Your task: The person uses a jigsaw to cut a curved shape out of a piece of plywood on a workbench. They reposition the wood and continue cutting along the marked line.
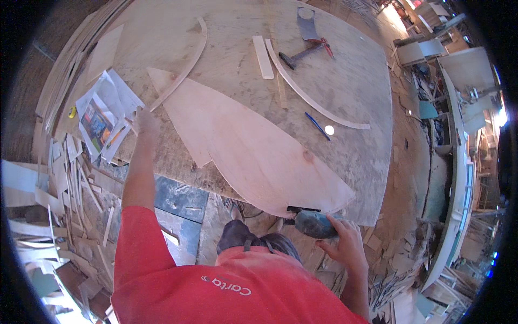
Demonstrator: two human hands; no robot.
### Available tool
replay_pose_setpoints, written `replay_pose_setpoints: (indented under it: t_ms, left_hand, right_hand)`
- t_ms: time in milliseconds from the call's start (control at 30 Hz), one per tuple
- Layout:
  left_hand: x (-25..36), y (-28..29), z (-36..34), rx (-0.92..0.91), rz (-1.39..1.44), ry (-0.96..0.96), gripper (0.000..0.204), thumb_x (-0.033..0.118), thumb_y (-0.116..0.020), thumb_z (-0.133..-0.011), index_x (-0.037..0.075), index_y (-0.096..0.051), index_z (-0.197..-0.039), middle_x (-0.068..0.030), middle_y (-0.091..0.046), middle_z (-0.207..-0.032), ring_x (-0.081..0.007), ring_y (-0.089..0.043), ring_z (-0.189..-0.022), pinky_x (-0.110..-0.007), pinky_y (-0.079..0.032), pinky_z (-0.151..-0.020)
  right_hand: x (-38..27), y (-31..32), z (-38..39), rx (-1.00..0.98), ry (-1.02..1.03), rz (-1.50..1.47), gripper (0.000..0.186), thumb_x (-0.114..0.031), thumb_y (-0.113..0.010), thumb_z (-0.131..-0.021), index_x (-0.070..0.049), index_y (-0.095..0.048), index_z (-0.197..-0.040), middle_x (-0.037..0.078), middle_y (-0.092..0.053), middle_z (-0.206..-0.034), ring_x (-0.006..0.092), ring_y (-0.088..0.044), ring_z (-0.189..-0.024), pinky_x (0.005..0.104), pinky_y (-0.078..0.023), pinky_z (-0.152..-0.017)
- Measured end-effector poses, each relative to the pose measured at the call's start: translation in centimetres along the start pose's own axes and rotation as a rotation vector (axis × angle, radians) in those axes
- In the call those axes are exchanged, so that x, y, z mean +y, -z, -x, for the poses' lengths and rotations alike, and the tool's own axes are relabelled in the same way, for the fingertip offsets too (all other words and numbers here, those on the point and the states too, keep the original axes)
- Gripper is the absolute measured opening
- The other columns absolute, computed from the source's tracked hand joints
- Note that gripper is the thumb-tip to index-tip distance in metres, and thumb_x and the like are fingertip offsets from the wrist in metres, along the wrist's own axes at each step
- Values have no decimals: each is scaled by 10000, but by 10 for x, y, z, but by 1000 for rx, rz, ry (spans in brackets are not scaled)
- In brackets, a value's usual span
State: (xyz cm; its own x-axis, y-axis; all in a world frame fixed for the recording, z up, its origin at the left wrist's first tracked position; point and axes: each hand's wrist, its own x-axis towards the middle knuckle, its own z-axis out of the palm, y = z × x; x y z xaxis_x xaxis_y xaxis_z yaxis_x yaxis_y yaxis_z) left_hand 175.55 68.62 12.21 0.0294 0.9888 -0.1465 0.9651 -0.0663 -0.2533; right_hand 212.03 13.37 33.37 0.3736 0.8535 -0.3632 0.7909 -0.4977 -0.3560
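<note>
My right hand [348, 240] is wrapped round the rear of a teal jigsaw [315, 224]. The tool's dark base sits at the near edge of a large, curved plywood piece [243, 140], close to its right end. Over on the left, my left hand [143, 121] is at the lower end of a curved wooden strip [186, 70], beside some papers [105, 113] with a coloured picture. Its fingers are too blurred to show whether they hold anything. The plywood piece lies flat on a big worktable [226, 38], its near edge overhanging the table's front edge.
Farther back lie a hammer [305, 54], red-handled pliers [327, 47], a short flat board [263, 57] and another curved strip [313, 101]. A blue pen [317, 126] is near a pale disc [329, 130]. A yellow tape measure [72, 112] sits left. Wood offcuts [81, 178] litter the floor.
</note>
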Motion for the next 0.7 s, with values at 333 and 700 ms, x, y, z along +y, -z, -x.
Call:
replay_pose_setpoints:
  t_ms: [333,700]
  left_hand:
    - [-36,-68,-78,217,493,-406,319,314,-666,-963,57,-727,-1141,-209,-717,-972,-403,-709,-1003,-557,-531,-914]
    - [280,135,137,304,1005,-739,516,411,-777,-876,34,-733,-1227,-208,-706,-1210,-378,-689,-1123,-455,-553,-941]
  right_hand:
    - [2,-11,0,52,-44,1,712,-330,-902,-740,-108,-653,-1369,160,-688,-1233,401,-624,-1150,517,-457,-1020]
    - [29,1,-12,-13,185,-11,727,-280,-897,-748,-57,-628,-1386,207,-694,-1227,419,-658,-1141,478,-516,-982]
